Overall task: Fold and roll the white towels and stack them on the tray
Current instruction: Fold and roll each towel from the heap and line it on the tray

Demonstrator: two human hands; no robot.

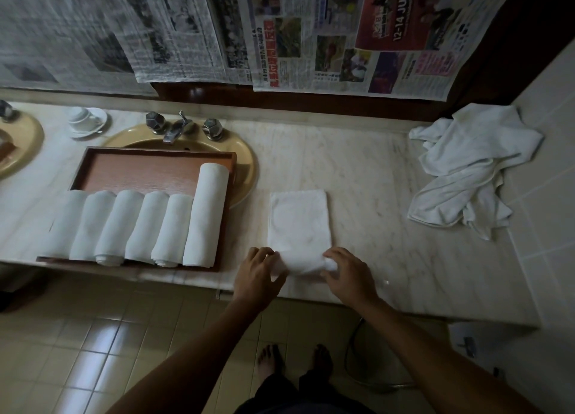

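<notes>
A folded white towel [298, 224] lies as a long strip on the marble counter, its near end curled into a small roll. My left hand [259, 273] grips the left end of that roll and my right hand [348, 273] grips the right end. To the left, a brown wooden tray [146, 171] rests partly over a sink and carries several rolled white towels [140, 227] side by side. A heap of loose white towels [469, 168] sits at the counter's far right.
A beige sink [245, 164] with a chrome tap [175, 129] lies behind the tray. A white cup on a saucer [85, 121] stands at the back left. Newspapers [280, 31] cover the wall. The counter's front edge runs just below my hands.
</notes>
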